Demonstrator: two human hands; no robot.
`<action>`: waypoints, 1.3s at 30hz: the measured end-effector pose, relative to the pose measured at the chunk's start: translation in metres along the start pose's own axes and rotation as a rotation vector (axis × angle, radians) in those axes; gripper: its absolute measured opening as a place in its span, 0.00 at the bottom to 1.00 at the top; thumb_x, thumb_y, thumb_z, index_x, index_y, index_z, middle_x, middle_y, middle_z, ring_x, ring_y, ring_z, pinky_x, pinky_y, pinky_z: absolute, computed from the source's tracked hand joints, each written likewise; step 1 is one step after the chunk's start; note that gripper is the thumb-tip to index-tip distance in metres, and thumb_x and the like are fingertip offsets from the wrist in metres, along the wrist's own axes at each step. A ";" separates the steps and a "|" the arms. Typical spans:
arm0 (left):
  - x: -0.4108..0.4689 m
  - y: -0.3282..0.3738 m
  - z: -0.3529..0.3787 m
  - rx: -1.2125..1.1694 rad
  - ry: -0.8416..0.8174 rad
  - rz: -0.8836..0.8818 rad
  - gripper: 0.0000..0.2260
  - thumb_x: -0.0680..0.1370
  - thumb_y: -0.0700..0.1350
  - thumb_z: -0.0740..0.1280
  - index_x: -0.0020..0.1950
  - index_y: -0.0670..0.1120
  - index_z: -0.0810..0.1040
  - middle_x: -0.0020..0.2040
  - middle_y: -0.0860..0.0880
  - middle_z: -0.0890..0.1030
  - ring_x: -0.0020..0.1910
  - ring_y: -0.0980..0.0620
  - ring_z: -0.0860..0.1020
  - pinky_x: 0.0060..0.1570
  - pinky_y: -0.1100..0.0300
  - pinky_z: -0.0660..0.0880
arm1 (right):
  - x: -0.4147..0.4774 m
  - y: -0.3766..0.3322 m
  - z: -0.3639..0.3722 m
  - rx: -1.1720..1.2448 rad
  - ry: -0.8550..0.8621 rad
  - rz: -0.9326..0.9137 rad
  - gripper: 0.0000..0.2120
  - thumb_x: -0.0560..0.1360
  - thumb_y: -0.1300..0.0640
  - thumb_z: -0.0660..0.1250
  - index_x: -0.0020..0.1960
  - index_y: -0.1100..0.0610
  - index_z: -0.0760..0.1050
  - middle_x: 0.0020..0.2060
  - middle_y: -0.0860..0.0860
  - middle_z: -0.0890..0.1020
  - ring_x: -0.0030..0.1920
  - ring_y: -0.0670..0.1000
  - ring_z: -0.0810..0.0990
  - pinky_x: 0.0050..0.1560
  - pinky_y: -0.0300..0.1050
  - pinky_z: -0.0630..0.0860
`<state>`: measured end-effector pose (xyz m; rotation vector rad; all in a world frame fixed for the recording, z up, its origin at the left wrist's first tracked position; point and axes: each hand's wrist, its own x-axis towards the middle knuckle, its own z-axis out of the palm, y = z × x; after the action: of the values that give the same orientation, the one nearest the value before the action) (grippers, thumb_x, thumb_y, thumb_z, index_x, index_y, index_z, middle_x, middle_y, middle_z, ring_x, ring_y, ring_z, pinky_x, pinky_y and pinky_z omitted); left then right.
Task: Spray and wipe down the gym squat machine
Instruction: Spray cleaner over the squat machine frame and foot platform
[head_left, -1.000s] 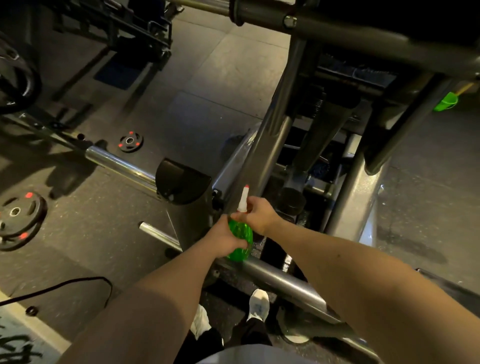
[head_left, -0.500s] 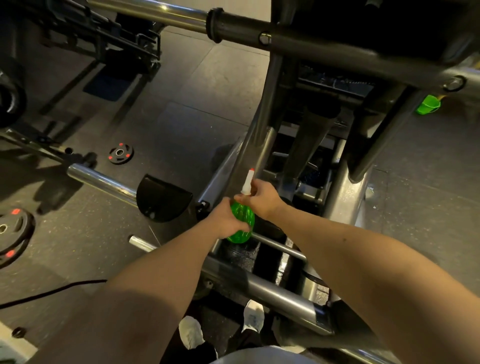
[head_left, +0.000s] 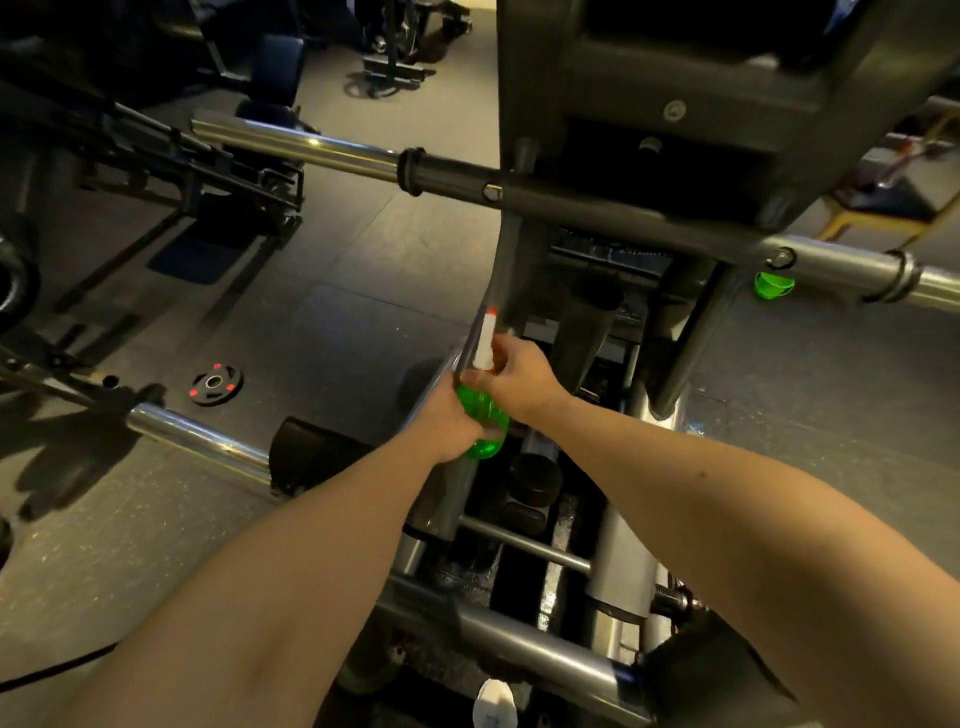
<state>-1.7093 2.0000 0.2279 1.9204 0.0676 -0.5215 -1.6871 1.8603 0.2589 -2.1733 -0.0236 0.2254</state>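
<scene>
Still gripping the green spray bottle with both hands: left hand wrapped round the green body, right hand curled round the neck just below the white spray head. Same grips as half a second ago. Held in front of the slanted grey upright of the squat machine, nozzle pointing up and away. Looking further up than before, taking in the whole black crossbar, its chrome sleeve at upper left, and more gym gear behind. Sitting lower in the view now: small black weight plate with red marks on the floor. Showing only one white shoe at the bottom edge, against two earlier.
</scene>
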 end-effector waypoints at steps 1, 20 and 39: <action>-0.008 0.003 -0.002 -0.004 -0.003 0.021 0.34 0.76 0.32 0.72 0.74 0.56 0.63 0.64 0.54 0.72 0.58 0.54 0.74 0.36 0.67 0.80 | -0.005 -0.006 0.001 -0.003 -0.001 -0.005 0.24 0.73 0.52 0.78 0.65 0.55 0.76 0.55 0.49 0.83 0.57 0.50 0.82 0.60 0.50 0.80; -0.213 -0.176 -0.077 0.133 -0.153 -0.077 0.36 0.67 0.49 0.83 0.68 0.56 0.67 0.61 0.57 0.77 0.59 0.60 0.76 0.59 0.62 0.74 | -0.185 -0.022 0.194 0.092 -0.169 0.166 0.38 0.58 0.33 0.77 0.64 0.44 0.70 0.58 0.47 0.79 0.59 0.50 0.80 0.62 0.55 0.81; -0.267 -0.247 -0.118 -0.006 0.075 -0.125 0.35 0.68 0.45 0.83 0.66 0.55 0.66 0.59 0.56 0.77 0.59 0.57 0.77 0.50 0.65 0.74 | -0.197 -0.081 0.278 -0.113 -0.318 0.138 0.29 0.69 0.51 0.82 0.65 0.54 0.74 0.55 0.49 0.82 0.58 0.51 0.82 0.61 0.51 0.80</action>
<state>-1.9824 2.2574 0.1536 1.9379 0.2393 -0.5318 -1.9224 2.1123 0.1990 -2.2323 -0.0686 0.6612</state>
